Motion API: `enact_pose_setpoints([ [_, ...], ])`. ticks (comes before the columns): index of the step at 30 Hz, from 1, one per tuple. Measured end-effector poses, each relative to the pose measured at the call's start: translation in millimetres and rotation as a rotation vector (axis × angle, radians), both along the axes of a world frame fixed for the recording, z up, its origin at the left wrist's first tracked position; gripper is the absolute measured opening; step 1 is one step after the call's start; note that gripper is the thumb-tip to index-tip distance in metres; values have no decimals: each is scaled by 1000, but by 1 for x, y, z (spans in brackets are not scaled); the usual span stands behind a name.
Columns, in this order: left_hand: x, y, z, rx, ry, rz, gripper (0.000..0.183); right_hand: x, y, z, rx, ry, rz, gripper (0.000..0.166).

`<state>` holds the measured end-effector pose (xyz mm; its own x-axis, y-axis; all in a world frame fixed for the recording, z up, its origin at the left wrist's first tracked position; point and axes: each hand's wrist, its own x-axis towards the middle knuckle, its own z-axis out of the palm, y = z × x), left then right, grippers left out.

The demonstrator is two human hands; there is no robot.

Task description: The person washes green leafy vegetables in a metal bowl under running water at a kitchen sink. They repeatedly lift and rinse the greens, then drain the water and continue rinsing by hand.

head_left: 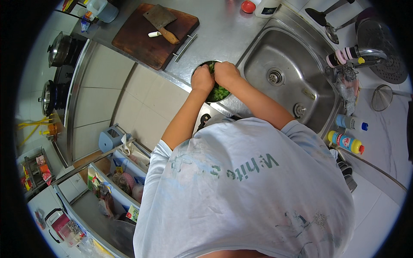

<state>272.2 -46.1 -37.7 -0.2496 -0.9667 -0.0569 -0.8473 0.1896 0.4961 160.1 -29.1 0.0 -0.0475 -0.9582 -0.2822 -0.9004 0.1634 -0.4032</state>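
Note:
Chopped leafy greens point(219, 93) lie in a round metal bowl point(208, 62) at the counter's front edge, left of the sink. Over the bowl's left part is my left hand point(203, 78), its fingers curled down into the greens. Beside it, nearly touching, my right hand point(225, 73) is curled over the bowl in the same way. Both sets of fingertips are hidden, so what they grip cannot be made out. Some green shows between the two hands.
Left of the bowl, a cleaver point(161, 21) and a small white piece point(154, 34) rest on a wooden cutting board point(135, 42). The steel sink point(290, 48) is at right, with bottles point(345, 142) beyond its rim. A red round object point(248, 6) stands at the back.

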Motion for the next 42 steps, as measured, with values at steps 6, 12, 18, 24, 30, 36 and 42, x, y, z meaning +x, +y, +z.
enact_pose_setpoints([
  [6, 14, 4, 30, 148, 129, 130, 31, -7, 4, 12, 36, 37, 9, 19],
  [12, 15, 5, 21, 147, -24, 87, 37, 2, -4, 7, 96, 7, 45, 18],
  [18, 11, -6, 18, 192, -21, 7, 37, 6, -7, -27, -157, -109, 49, 16],
  [24, 30, -2, 23, 281, 272, 4, 35, -18, -15, -13, 52, -568, 73, 14],
  [30, 38, 7, 42, 376, 533, 8, 18, -28, -17, 25, 147, -844, 303, 25],
  [36, 48, 18, 64, 273, 487, 65, 24, -55, -6, 42, -143, -575, 138, 25],
  [42, 34, 21, 67, 115, 64, 95, 26, -33, 6, 20, -93, -191, 127, 19],
])
